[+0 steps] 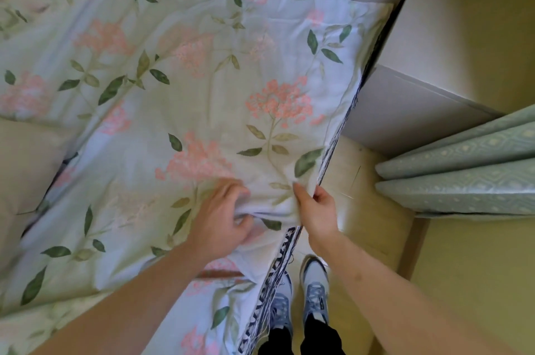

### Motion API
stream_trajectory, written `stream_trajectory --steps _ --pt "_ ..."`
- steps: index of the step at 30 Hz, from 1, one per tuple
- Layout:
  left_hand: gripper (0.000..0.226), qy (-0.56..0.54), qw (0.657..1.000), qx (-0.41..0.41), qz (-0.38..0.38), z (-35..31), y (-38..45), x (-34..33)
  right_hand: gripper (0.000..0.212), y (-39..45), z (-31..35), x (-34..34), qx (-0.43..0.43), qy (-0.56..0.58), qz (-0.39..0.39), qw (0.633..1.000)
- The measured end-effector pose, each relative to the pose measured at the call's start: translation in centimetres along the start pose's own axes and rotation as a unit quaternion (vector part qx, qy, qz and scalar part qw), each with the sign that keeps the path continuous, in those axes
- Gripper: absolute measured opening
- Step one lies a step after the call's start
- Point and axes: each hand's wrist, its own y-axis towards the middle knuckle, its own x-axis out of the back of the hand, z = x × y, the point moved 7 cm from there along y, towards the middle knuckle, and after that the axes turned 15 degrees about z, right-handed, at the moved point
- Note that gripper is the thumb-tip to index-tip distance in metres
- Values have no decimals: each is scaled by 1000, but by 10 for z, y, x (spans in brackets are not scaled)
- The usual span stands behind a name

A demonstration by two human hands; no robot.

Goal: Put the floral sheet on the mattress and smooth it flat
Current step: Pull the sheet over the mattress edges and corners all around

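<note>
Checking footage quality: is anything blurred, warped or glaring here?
Head view: the left hand is slightly motion-blurred, the right hand sharper; wide-angle bending curves the sheet edge and curtain; a bright patch glares on the floor beside the right hand.

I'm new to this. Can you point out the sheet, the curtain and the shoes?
sheet (179, 88): head view, its flat printed middle.
curtain (463, 169): head view, a green fold.
shoes (317, 294): head view, the right shoe's laces.

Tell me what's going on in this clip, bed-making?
Yes. A person stands at the bed's edge, both hands on the pale floral cotton sheet spread over the mattress. The left hand has a grip on a bunched fold, and the right hand pinches the sheet edge by the dark patterned border. The sheet is still wrinkled, with green curtains alongside.
</note>
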Motion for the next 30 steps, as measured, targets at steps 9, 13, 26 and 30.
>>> stream_trajectory --steps 9,13,26,30 --pt "50 66 984 68 154 23 -18 -56 12 -3 -51 11 -112 -345 25 932" --pt "54 64 991 41 110 18 -9 -41 18 3 -42 12 -82 -307 -24 948" --pt "114 20 982 177 59 24 126 81 86 63 118 -3 116 -542 -56 831" --pt "161 -1 963 245 108 51 160 84 87 128 178 -12 92 -609 -54 786"
